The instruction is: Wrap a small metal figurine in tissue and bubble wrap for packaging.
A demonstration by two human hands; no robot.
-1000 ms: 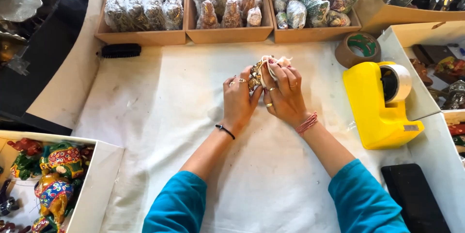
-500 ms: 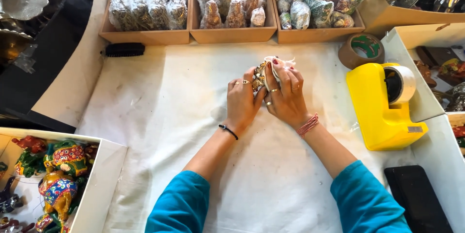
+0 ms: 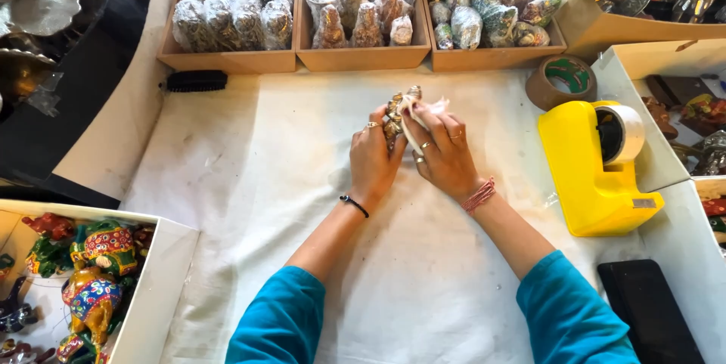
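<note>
Leftmost, a white box (image 3: 155,288) holds painted animal figurines (image 3: 94,288). A black brush (image 3: 197,80) lies on the white cloth (image 3: 302,182) in front of three cardboard trays (image 3: 363,58) filled with wrapped items. At the centre of the cloth, the left hand (image 3: 373,160) and the right hand (image 3: 445,156) meet around a small brass-coloured figurine (image 3: 397,111). The left hand's fingers are closed on the figurine's left side. The right hand's fingers press a piece of white wrapping (image 3: 420,107) against its right side. The figurine is held just above the cloth, near the middle tray. Further right, a roll of brown tape (image 3: 563,80) sits just behind a yellow tape dispenser (image 3: 594,171). A flat black object (image 3: 650,311) lies at the lower right.
</note>
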